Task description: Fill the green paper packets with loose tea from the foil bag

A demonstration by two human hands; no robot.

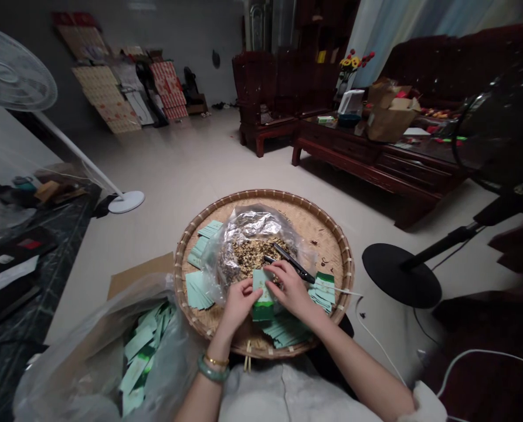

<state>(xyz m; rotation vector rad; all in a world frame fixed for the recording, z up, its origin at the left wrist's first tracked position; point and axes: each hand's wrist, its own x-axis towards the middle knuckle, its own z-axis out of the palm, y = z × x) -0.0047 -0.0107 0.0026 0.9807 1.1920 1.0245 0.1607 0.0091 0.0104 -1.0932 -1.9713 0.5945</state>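
Observation:
A light green paper packet with a dark green lower end [262, 298] is upright between my two hands at the front of a round woven bamboo tray [332, 217]. My left hand [240, 300] pinches its left edge. The fingers of my right hand [291, 288] are closed on its right side. Just beyond lies a black two-armed tool like a hair straightener [293, 262], with a white cord running right. Behind the packet, a clear plastic bag [261, 218] holds loose dried brown and yellowish bits. Fanned green packets [288, 329] lie below my right hand.
More packets sit at the tray's left [199, 290] and right [324, 290]. A plastic bag of filled-looking green packets [145, 351] stands lower left, beside cardboard [141, 272]. Fan bases stand left [126, 202] and right [402, 275]; a dark wooden table [358, 155] is farther off.

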